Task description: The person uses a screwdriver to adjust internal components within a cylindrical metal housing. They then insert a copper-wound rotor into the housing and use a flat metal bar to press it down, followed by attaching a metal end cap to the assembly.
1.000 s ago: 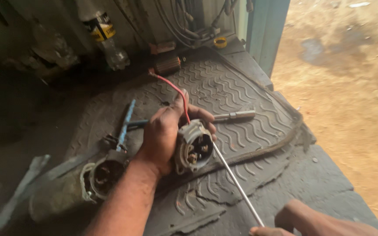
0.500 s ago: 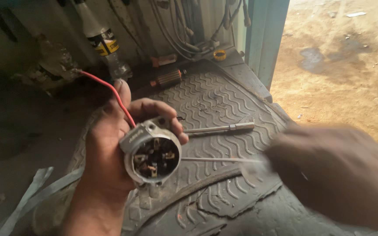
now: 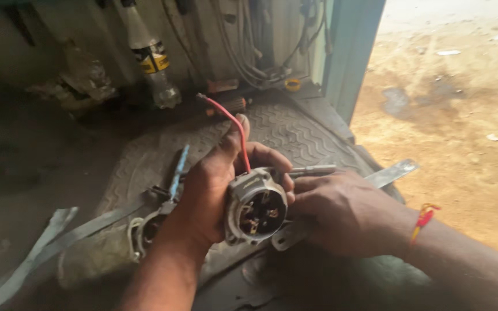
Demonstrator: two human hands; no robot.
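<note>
My left hand (image 3: pixel 211 193) grips a round grey metal motor end cap (image 3: pixel 256 207) with brush parts inside its open face, which is turned toward me. A red wire (image 3: pixel 238 129) rises from the cap over my thumb. My right hand (image 3: pixel 341 213) is closed against the cap's right side, fingers touching its rim; a red thread (image 3: pixel 423 219) is tied at that wrist. A thin metal rod that this hand carried earlier is hidden now. Below my left wrist lies a cylindrical motor body (image 3: pixel 145 230) on the ribbed rubber mat (image 3: pixel 295 129).
Blue-handled pliers (image 3: pixel 177 170) and a metal tool shaft (image 3: pixel 312 169) lie on the mat. A plastic bottle (image 3: pixel 151 57) with a yellow label stands at the back, beside hanging cables (image 3: pixel 249 52). Flat metal strips (image 3: pixel 41 250) lie at left. Sandy ground (image 3: pixel 456 115) lies beyond the right edge.
My left hand lifted the end cap off the mat and turned its open face toward me. My right hand swept in from the right and now rests against the cap.
</note>
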